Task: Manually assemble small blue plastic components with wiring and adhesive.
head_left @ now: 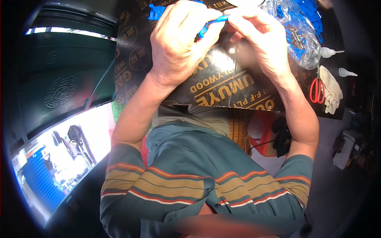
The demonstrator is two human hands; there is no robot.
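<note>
Both hands are raised over the far part of a black printed plywood board [222, 89]. My left hand [178, 41] is closed round a small blue plastic part [219, 19], which pokes out between thumb and fingers. The fingertips of my right hand [262, 37] pinch together at the right end of this part. Another blue plastic piece [156, 12] shows just left of my left hand; whether it joins the held part is hidden. Most of the held part is covered by my fingers.
Right of my right hand lies a clear plastic bag [303, 51] with several blue parts. Nearer are red-handled scissors [316, 91], a whitish glove [331, 89] and two white nozzle tips [328, 52]. A white round thing [244, 2] is cut off at the top edge.
</note>
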